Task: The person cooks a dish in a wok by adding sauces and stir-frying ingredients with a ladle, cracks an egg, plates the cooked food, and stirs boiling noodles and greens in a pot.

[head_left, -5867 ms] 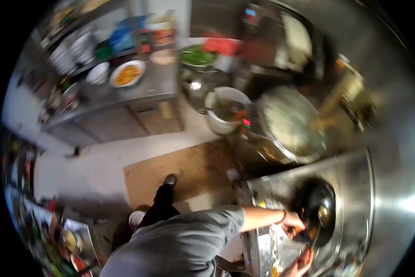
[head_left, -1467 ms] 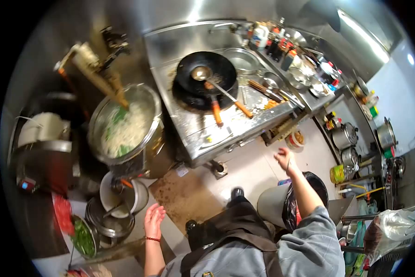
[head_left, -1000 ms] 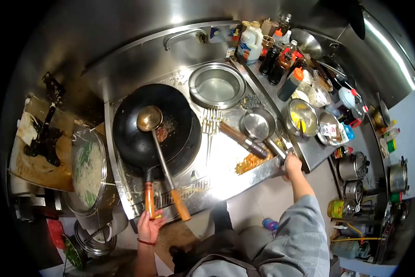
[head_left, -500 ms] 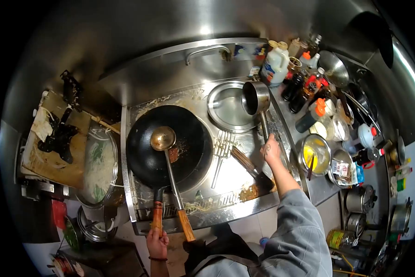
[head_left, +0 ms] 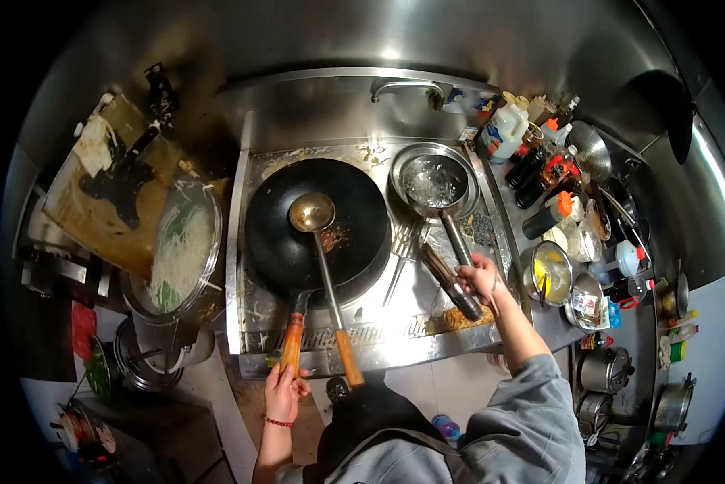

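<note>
My left hand (head_left: 286, 395) is closed on the end of the wooden handle of a black wok (head_left: 274, 234), which sits on the stove. A ladle (head_left: 327, 274) with a wooden handle rests in the wok beside a patch of reddish-brown bits. My right hand (head_left: 479, 278) grips the long handle of a metal dipper (head_left: 450, 211). The dipper's bowl is over or in the round metal basin (head_left: 396, 179) and has water in it. Close to my right hand lies a wok brush of bound sticks (head_left: 445, 278), with a slotted turner (head_left: 405, 252) left of it.
Behind the stove a faucet (head_left: 407, 83) sticks out from the steel wall. Bottles (head_left: 548, 218) and a bowl of yellow liquid (head_left: 550, 270) crowd the right counter. At left stand a large pot of noodles and greens (head_left: 181, 258) and a stained board (head_left: 116, 206).
My right hand has lowered the dipper from beside the basin into or onto it, and water now shows in its bowl. My left hand stays at the wok handle. The view has shifted.
</note>
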### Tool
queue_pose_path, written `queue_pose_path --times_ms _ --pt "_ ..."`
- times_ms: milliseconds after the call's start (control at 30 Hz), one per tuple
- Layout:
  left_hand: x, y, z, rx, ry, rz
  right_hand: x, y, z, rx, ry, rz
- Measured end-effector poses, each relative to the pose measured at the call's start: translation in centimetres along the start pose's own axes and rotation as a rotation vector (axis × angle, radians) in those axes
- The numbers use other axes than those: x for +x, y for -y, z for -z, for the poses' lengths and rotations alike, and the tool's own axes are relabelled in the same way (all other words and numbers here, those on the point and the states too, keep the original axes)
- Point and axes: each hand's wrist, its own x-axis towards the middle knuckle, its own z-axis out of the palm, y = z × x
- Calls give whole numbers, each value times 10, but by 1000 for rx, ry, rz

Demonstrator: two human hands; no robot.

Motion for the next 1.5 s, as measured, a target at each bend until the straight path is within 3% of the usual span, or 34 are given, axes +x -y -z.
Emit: queue_pose_path --times_ms 267,433,500,567,633,667,767,1033,1067,1233,1333,1433,1467,1500 --pt "-10 -2 17 23 160 23 -97 15 -66 111 140 -89" --pt "-27 -7 30 -13 220 -17 -102 5 -114 -139 53 -45" --pt "-37 -3 44 -20 193 -28 -91 -7 -123 -407 -126 76" --pt "-45 3 57 -26 167 -47 -67 -22 -118 -557 -153 141" --pt "-53 11 73 -19 123 -23 -52 -28 -113 -985 -264 593" --pt "-57 13 77 -17 103 -23 -57 -13 -120 -1010 -264 452" --pt "-64 17 79 5 51 5 -64 5 -128 -1086 -306 388" --pt "-50 35 12 7 20 102 -24 12 -46 -1557 -387 490" --pt "-46 38 1 2 36 111 -12 6 -26 -1534 -478 619" --pt "-26 43 -64 -278 147 209 77 2 61 -1582 -532 514" --pt "-9 40 -94 -437 157 221 134 -18 113 -1481 -403 295" --pt "-8 33 -100 -501 142 187 109 -18 110 -1259 -651 815" --pt "-4 32 -97 -699 268 200 98 -28 107 -1278 -650 878" --pt "-1 29 -95 -896 406 202 81 -60 107 -1253 -513 813"
